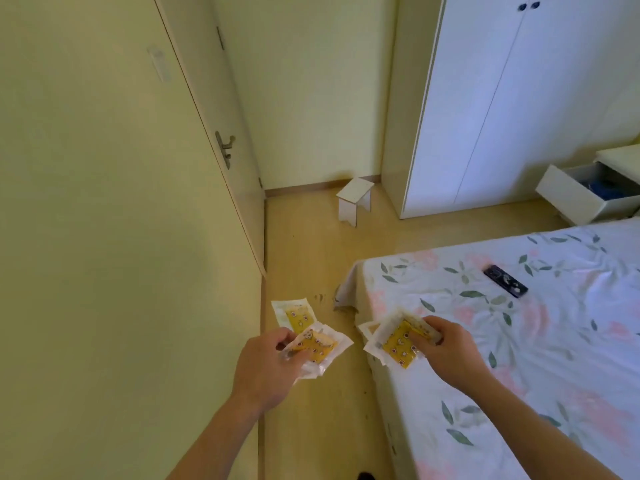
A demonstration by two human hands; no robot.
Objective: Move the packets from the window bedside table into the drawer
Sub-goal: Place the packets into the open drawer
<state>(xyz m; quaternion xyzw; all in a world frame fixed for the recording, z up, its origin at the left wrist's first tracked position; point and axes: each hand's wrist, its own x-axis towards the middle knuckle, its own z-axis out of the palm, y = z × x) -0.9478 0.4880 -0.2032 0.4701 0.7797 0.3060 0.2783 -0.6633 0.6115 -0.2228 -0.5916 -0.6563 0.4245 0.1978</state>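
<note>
A pale yellow wall (86, 202) fills the left side, with a door (221, 140) beyond it. A white wardrobe (512, 98) stands at the far right, and a bed (519, 341) with a floral sheet takes up the lower right. Past the bed, an open drawer (575, 194) juts from a bedside unit. A small white stool (355, 200) sits on the wooden floor (311, 254). A dark remote (505, 281) lies on the bed. The left hand (266, 368) holds yellow packets (311, 337) above the floor, fingers curled round them; the right hand (446, 344) grips more packets (398, 341) at the bed's corner.
</note>
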